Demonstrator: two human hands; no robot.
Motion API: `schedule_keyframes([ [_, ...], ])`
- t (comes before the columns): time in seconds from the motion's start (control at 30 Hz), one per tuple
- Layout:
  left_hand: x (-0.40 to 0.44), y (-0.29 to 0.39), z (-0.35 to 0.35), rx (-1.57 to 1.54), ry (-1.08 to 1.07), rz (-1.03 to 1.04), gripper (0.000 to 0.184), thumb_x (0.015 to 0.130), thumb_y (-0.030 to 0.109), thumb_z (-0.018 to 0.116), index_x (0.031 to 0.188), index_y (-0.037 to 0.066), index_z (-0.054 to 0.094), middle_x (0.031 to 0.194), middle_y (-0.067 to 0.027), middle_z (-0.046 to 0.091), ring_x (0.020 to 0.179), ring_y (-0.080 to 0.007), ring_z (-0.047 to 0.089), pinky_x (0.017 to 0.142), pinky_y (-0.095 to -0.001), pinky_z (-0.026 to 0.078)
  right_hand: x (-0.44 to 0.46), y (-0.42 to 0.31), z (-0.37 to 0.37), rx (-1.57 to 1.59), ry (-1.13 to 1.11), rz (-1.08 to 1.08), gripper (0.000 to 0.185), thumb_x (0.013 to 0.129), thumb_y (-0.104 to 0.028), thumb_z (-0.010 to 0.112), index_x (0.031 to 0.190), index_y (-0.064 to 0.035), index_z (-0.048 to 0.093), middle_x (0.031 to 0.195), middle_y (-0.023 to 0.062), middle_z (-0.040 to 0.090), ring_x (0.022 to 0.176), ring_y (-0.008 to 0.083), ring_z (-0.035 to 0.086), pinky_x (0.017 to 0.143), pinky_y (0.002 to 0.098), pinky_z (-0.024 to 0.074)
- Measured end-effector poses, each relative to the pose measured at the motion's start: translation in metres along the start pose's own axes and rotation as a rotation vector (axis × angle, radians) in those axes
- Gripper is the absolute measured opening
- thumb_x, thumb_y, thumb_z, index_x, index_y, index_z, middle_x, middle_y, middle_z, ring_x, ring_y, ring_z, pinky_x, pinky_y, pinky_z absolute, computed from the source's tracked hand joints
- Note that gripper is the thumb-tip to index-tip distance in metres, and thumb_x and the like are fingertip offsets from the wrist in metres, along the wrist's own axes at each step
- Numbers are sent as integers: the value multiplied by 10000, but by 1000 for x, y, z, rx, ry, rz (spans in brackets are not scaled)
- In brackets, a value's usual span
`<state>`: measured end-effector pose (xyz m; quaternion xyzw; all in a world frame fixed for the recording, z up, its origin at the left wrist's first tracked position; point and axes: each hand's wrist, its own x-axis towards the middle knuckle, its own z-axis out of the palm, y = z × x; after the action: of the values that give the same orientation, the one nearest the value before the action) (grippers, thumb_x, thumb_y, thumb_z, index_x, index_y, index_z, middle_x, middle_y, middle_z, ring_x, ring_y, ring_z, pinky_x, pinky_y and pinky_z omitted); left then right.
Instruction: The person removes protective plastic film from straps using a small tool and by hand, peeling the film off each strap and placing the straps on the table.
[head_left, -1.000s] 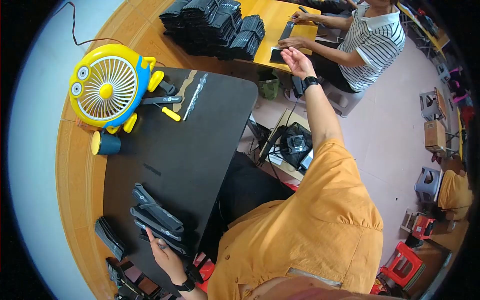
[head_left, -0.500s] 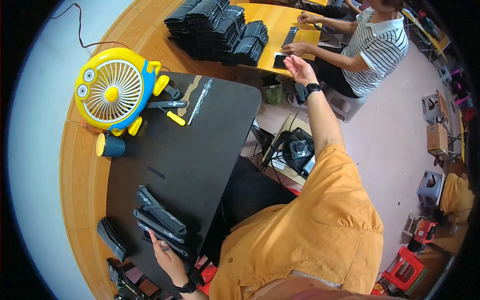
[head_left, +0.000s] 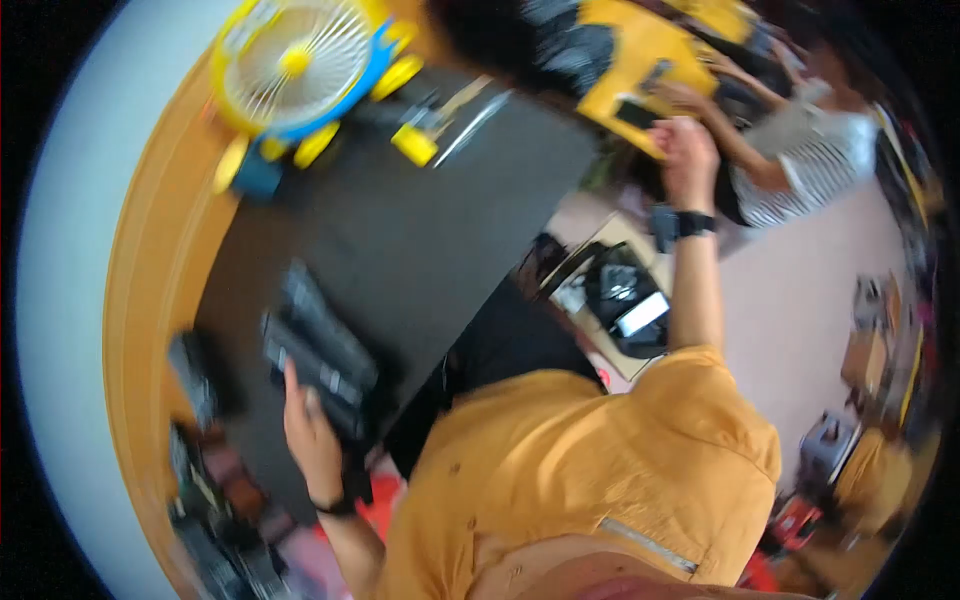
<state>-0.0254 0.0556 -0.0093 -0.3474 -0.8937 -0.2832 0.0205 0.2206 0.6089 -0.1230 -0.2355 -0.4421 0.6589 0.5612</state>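
My left hand (head_left: 308,430) is at the near edge of a stack of dark, flat strap-like pieces (head_left: 325,345) on the dark table (head_left: 400,220). Its index finger is stretched out against the stack; motion blurs the other fingers. My right hand (head_left: 688,150) is raised at the end of my outstretched arm, beside the yellow table's edge. Its fingers look bent inward but are smeared, and I make out nothing in them. Close to it on the yellow table lies a black flat object (head_left: 636,115).
A yellow and blue fan (head_left: 295,62), a dark mug (head_left: 258,176) and a yellow-handled tool (head_left: 415,145) are at the table's far end. Black bundles (head_left: 575,55) stand on the yellow table (head_left: 640,40), where a person in a striped shirt (head_left: 810,160) sits. An open box (head_left: 620,240) is below.
The view has swung, so the fan and tables sit higher and further right. My right hand's fingers have gone from spread, palm up, to bent inward. My left hand stays at the stack.
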Motion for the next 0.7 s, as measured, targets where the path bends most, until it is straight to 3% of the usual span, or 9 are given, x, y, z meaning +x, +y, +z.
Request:
schedule_keyframes([
  [0.07, 1, 6, -5, -81, -4, -48, 465, 1024, 178, 459, 1471, 54, 427, 834, -76, 481, 789, -189, 487, 800, -292, 435, -29, -37, 32, -52, -1, -46, 201, 978, -194, 590, 1055, -10, 617, 945, 157, 689, 800, 196, 670, 740, 312, 543],
  [0.1, 2, 7, -10, -95, -21, -73, 455, 1024, 187, 466, 1458, 52, 443, 869, -82, 511, 818, -184, 503, 820, -286, 438, -35, -41, 31, -25, -124, -42, 229, 982, -196, 590, 1091, 4, 610, 970, 166, 687, 814, 207, 671, 759, 324, 546],
  [0.13, -2, -7, -10, -102, 6, -48, 455, 1025, 195, 467, 1458, 57, 446, 954, -100, 567, 885, -193, 543, 870, -284, 437, -48, -48, 44, 42, -205, -33, 234, 997, -176, 564, 1134, 11, 599, 997, 177, 676, 815, 225, 662, 755, 341, 543],
  [0.17, -6, -5, -16, -157, -18, -169, 365, 1027, 194, 471, 1339, 19, 543, 1176, -145, 629, 1036, -204, 590, 949, -284, 424, -62, -52, 61, 262, -465, 23, 221, 1007, -143, 535, 1159, 9, 588, 1007, 181, 660, 800, 241, 646, 734, 342, 533],
  [0.23, -9, -13, -16, -254, 116, -71, 195, 1023, 177, 503, 1022, -11, 555, 1440, -147, 527, 1225, -219, 560, 1027, -301, 394, -102, -63, 111, 178, -674, 46, 203, 1007, -126, 526, 1150, 5, 586, 986, 174, 646, 771, 234, 628, 711, 333, 523],
  [0.33, -11, -33, -12, -404, 224, -71, 186, 1014, 167, 529, 1048, -10, 574, 1389, -122, 578, 1125, -178, 589, 987, -285, 420, -160, -67, 178, -90, -965, -34, 174, 966, -109, 582, 1097, -3, 626, 968, 158, 664, 774, 225, 645, 692, 334, 538],
  [0.47, -18, -38, -8, -468, 285, -117, 173, 997, 165, 565, 1043, 3, 606, 1326, -98, 624, 1070, -148, 595, 941, -275, 443, -229, -57, 265, -296, -1385, -433, 209, 866, -119, 698, 1045, -17, 664, 1020, 128, 693, 873, 258, 687, 781, 355, 559],
  [0.53, -19, -38, -4, -461, 276, -113, 156, 965, 162, 616, 1014, 17, 646, 1250, -85, 662, 1050, -166, 616, 908, -283, 464, -259, -52, 297, -398, -1436, -605, 272, 832, -145, 714, 1072, -28, 659, 1060, 136, 674, 945, 297, 660, 833, 378, 545],
  [0.7, -23, -31, -3, -348, 262, -51, 136, 916, 137, 658, 983, 20, 681, 1132, -76, 690, 1031, -230, 649, 898, -319, 491, -305, -40, 326, -597, -1505, -540, 470, 819, -204, 727, 1236, -53, 572, 1180, 178, 616, 1016, 349, 619, 874, 416, 516],
])
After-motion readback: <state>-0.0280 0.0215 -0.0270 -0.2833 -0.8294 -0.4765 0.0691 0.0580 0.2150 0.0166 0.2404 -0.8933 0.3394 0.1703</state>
